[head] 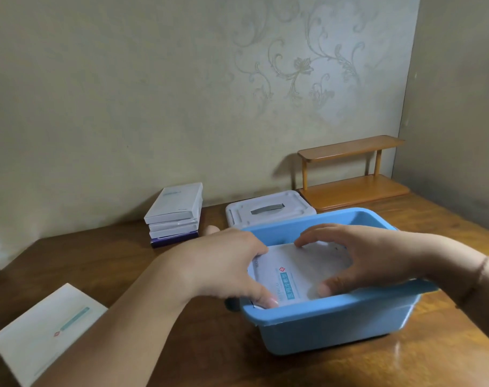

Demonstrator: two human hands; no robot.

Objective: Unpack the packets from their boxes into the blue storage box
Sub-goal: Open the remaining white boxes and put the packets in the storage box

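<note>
- Left hand (pixel 223 263) and right hand (pixel 360 258) both grasp the white flat packets (pixel 299 272) by opposite edges, inside the blue plastic storage box (pixel 335 322).
- Stack of white cardboard boxes (pixel 175 213) behind-left of storage box; white lid (pixel 268 210) just behind it.

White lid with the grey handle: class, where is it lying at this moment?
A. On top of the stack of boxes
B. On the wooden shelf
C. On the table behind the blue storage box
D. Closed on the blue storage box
C: the white lid lies flat on the table just behind the open blue storage box, left of the wooden shelf.
</note>
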